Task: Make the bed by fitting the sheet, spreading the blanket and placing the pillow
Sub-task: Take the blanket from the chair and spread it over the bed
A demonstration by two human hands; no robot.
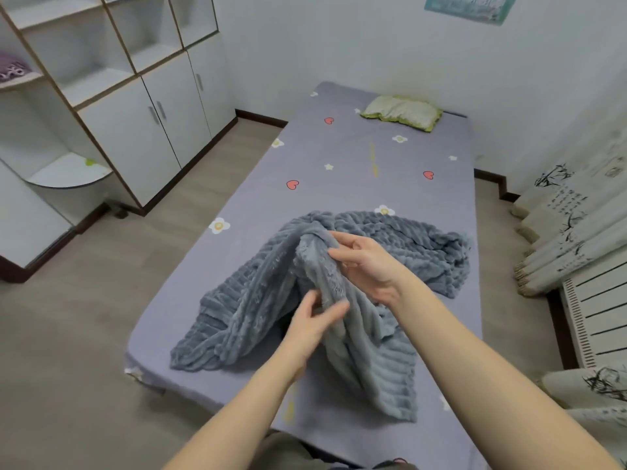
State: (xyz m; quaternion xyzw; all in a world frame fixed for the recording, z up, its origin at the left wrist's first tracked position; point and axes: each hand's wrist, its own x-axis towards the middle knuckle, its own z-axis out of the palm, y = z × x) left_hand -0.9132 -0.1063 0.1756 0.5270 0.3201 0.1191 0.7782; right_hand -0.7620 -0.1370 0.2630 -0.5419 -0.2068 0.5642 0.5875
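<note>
Head view: left hand [314, 322] and right hand [364, 266] pinch the raised blanket [258, 300].

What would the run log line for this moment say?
sheet: fitted | blanket: bunched, not spread | left hand: gripping blanket | right hand: gripping blanket | pillow: at far end

Sheeted bed [339, 157] under bunched blanket [424, 245], pillow [402, 111]
</note>
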